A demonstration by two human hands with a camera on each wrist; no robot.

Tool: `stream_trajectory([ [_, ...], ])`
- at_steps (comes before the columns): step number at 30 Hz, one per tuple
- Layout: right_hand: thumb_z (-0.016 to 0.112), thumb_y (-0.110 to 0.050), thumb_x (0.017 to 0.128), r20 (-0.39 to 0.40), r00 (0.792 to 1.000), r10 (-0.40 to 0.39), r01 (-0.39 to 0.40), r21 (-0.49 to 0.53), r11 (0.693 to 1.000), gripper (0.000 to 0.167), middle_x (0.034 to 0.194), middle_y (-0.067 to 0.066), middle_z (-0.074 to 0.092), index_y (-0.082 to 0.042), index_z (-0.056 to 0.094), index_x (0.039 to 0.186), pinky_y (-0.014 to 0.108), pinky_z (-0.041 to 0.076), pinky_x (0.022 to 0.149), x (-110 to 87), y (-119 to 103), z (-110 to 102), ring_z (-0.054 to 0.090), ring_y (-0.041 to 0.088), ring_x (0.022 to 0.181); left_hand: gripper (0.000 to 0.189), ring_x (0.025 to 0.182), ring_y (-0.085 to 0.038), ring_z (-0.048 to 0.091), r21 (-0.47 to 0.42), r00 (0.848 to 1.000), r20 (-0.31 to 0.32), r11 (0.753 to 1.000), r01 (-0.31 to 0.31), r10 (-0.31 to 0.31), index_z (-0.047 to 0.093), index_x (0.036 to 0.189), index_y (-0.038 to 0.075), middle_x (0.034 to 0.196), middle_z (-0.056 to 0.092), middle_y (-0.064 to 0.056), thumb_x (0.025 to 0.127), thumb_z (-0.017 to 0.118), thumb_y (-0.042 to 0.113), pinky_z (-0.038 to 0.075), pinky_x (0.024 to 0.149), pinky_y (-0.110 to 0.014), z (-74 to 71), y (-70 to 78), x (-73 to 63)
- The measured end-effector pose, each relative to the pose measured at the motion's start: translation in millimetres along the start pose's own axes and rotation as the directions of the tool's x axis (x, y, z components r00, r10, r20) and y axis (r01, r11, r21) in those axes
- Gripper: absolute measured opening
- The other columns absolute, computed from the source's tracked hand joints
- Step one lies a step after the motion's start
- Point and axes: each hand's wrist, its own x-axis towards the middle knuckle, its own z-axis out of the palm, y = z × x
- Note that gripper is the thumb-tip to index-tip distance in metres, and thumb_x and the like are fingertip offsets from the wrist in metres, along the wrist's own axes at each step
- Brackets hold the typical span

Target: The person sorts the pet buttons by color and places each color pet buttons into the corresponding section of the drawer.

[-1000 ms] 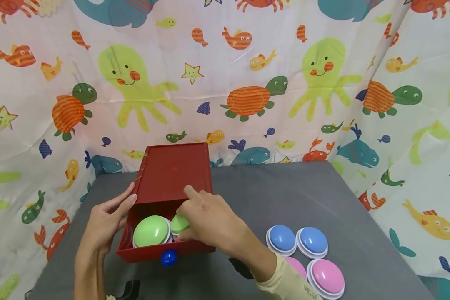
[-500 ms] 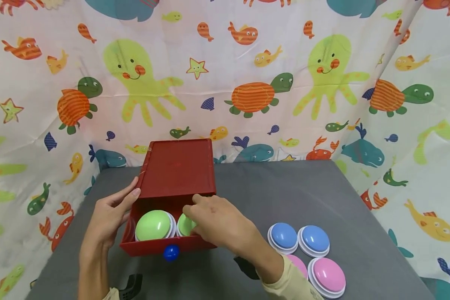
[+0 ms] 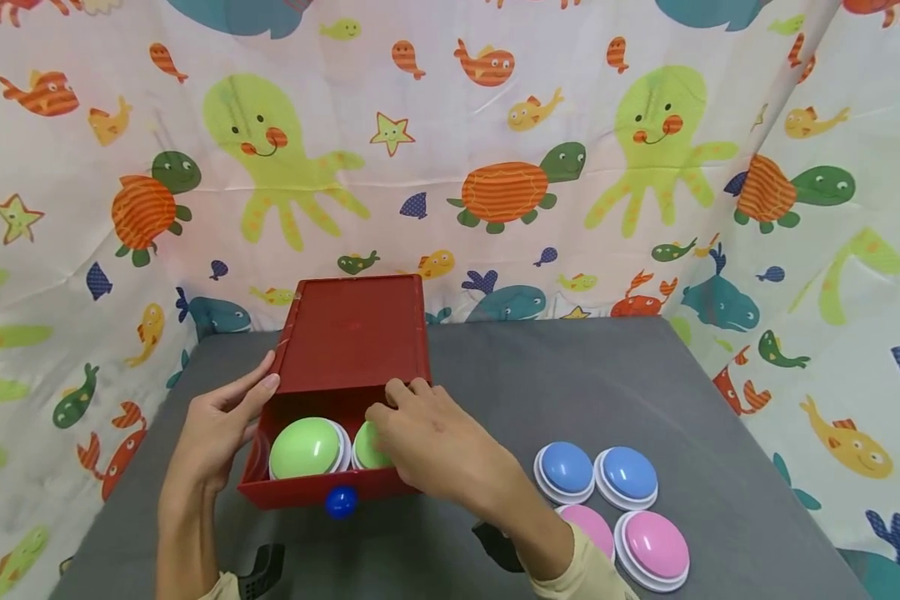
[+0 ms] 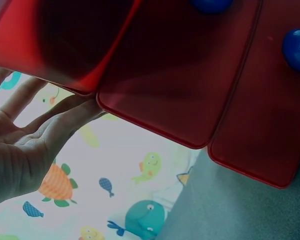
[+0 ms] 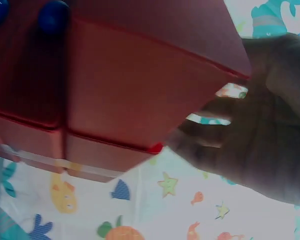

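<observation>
I'm resting my straight-fingered left hand on the red box, unsure whether my right hand is gripping the drawer's right green dome, probably light, hard and slick, best pinched by its rim.

The left grip has its fingers extended; the right grip is knuckles-up, fingers bent.

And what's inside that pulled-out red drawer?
One green dome and, beside it, a second dome partly covered by the right hand. That hand also hides the right end of the drawer; whatever's there can't be seen.
</observation>
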Motion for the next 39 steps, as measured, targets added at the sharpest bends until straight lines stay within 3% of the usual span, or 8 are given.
stream_trajectory([
  [3, 0.073, -0.028, 0.098, -0.160, 0.985, 0.062, -0.041, 0.134, 0.990, 0.031, 0.116, 0.002, 0.066, -0.018, 0.072, 0.128, 0.034, 0.056, 0.094, -6.7, -1.6, 8.6, 0.057, 0.017, 0.108, 0.068, 0.150, -0.037, 0.048, -0.007, 1.000, 0.000, 1.000, 0.000, 0.000, 0.036, 0.160, 0.038, 0.171, 0.035, -0.003, 0.100, 0.059, 0.060, 0.053, 0.102, -0.040, 0.7, 1.7, 1.0],
  [6, 0.076, -0.024, 0.096, -0.372, 0.916, 0.154, -0.041, 0.293, 0.955, 0.031, 0.126, 0.005, 0.064, -0.017, 0.072, 0.127, 0.042, 0.056, 0.099, -16.3, -9.8, 20.1, 0.056, 0.021, 0.119, 0.069, 0.151, -0.036, 0.048, -0.009, 1.000, -0.004, 1.000, 0.009, -0.009, 0.036, 0.160, 0.038, 0.171, 0.035, -0.002, 0.100, 0.059, 0.060, 0.053, 0.102, -0.040, 0.6, 2.3, 1.0],
  [8, 0.080, -0.019, 0.092, -0.522, 0.828, 0.204, -0.006, 0.356, 0.935, 0.031, 0.129, 0.007, 0.063, -0.016, 0.073, 0.123, 0.040, 0.058, 0.098, -22.8, -18.6, 28.9, 0.055, 0.022, 0.120, 0.069, 0.151, -0.037, 0.047, -0.008, 1.000, -0.007, 1.000, 0.015, -0.015, 0.036, 0.160, 0.037, 0.171, 0.034, -0.003, 0.100, 0.059, 0.060, 0.052, 0.103, -0.040, 0.3, 1.7, 0.6],
  [13, 0.082, -0.005, 0.085, -0.833, 0.514, 0.204, 0.189, 0.341, 0.921, 0.022, 0.103, 0.007, 0.068, -0.010, 0.076, 0.105, 0.021, 0.062, 0.078, -32.4, -41.4, 60.0, 0.065, 0.014, 0.089, 0.068, 0.149, -0.039, 0.048, 0.002, 1.000, -0.015, 1.000, 0.024, -0.024, 0.035, 0.160, 0.038, 0.171, 0.035, -0.004, 0.100, 0.058, 0.060, 0.052, 0.103, -0.042, -0.5, -0.9, -0.3],
  [15, 0.082, -0.003, 0.084, -0.861, 0.467, 0.200, 0.234, 0.338, 0.912, 0.017, 0.093, 0.005, 0.069, -0.011, 0.076, 0.099, 0.016, 0.062, 0.074, -34.1, -50.6, 73.5, 0.067, 0.011, 0.077, 0.068, 0.148, -0.040, 0.049, 0.007, 0.999, -0.018, 1.000, 0.027, -0.027, 0.035, 0.160, 0.038, 0.171, 0.035, -0.005, 0.100, 0.058, 0.061, 0.051, 0.104, -0.042, -1.0, -1.2, -0.6],
  [21, 0.085, -0.013, 0.085, -0.815, 0.547, 0.194, 0.174, 0.337, 0.925, 0.015, 0.095, -0.003, 0.071, -0.018, 0.078, 0.098, 0.009, 0.058, 0.072, -33.8, -68.2, 102.7, 0.066, 0.006, 0.083, 0.068, 0.146, -0.042, 0.051, 0.009, 0.999, -0.032, 1.000, 0.027, -0.027, 0.035, 0.160, 0.038, 0.170, 0.035, -0.005, 0.100, 0.059, 0.060, 0.050, 0.106, -0.045, 0.5, -0.2, -2.4],
  [33, 0.086, -0.013, 0.083, -0.834, 0.551, 0.025, 0.169, 0.140, 0.976, 0.014, 0.100, 0.000, 0.074, -0.013, 0.080, 0.097, 0.013, 0.060, 0.083, -26.1, -63.3, 114.1, 0.064, 0.011, 0.089, 0.066, 0.148, -0.043, 0.050, -0.007, 0.999, -0.033, 1.000, 0.001, -0.001, 0.037, 0.160, 0.036, 0.169, 0.036, -0.007, 0.101, 0.059, 0.056, 0.051, 0.103, -0.046, 1.5, -1.5, -0.9],
  [39, 0.091, -0.010, 0.077, -0.761, 0.645, 0.067, 0.100, 0.171, 0.980, 0.022, 0.100, -0.002, 0.073, -0.013, 0.080, 0.096, 0.015, 0.059, 0.085, -20.3, -58.0, 102.5, 0.063, 0.010, 0.091, 0.067, 0.149, -0.041, 0.049, -0.025, 0.999, -0.029, 0.999, 0.024, -0.025, 0.037, 0.160, 0.037, 0.171, 0.035, -0.006, 0.100, 0.060, 0.058, 0.049, 0.105, -0.044, 1.1, -1.0, 0.1],
])
